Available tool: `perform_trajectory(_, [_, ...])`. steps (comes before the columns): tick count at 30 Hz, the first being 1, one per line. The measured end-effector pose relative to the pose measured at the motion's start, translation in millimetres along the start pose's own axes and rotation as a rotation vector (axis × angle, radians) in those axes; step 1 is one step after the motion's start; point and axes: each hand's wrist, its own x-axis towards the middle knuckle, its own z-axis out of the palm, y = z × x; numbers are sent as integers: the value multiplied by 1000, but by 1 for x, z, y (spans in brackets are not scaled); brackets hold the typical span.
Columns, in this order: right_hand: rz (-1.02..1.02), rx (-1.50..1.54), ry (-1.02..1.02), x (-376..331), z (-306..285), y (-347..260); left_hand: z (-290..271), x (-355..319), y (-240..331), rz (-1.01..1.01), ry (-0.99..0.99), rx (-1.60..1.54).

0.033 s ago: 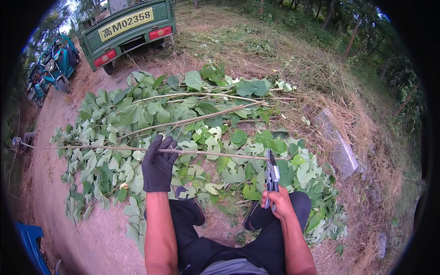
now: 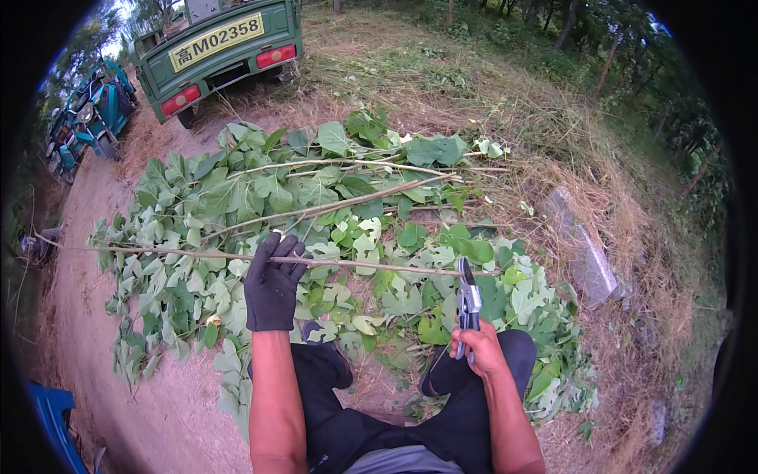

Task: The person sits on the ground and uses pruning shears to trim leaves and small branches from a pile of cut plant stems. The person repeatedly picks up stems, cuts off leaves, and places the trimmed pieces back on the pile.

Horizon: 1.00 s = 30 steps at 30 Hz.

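A long, thin, leafless branch [image 2: 387, 267] runs crosswise in front of me, above a spread of cut leafy branches. Around its middle, my left hand [image 2: 274, 286] in a dark glove is closed. Bare and closed too, my right hand [image 2: 480, 346] grips the handles of a pair of pruning shears [image 2: 469, 304]. The blades point away from me and meet the branch close to its right end; whether they cut into it I cannot tell. Broad green leaves [image 2: 174, 276] lie under both hands and about my feet.
A green cargo vehicle [image 2: 229, 55] stands at the back left, with a teal three-wheeler [image 2: 103, 110] beyond it. Cut stems [image 2: 332, 207] lie on the far leaves. To the right are a stone block [image 2: 592, 272] and dry grass; a blue object [image 2: 51, 423] is at lower left.
The branch's thin left end sits slightly higher now. Both hands and the shears look unmoved.
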Motion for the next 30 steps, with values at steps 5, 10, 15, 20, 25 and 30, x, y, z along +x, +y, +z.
perform_trajectory(5, [-9, -89, 55, 4, -2, 0, -4, 2, -6, -22, 79, 74])
perform_trajectory(10, [9, -186, 79, 5, -2, -3, -8, 4, -9, -22, 61, 121])
perform_trajectory(15, [-45, -407, 135, 4, -7, 0, -6, 6, -13, -27, 121, 162])
perform_trajectory(20, [-71, -543, 136, 1, -5, 7, -17, 7, -3, 32, 117, 186])
perform_trajectory(25, [-22, -406, -19, -13, 9, -10, -22, 11, -6, 64, 164, 112])
perform_trajectory(30, [-3, -417, -155, -12, 27, -9, -11, 7, -13, 63, 143, 84])
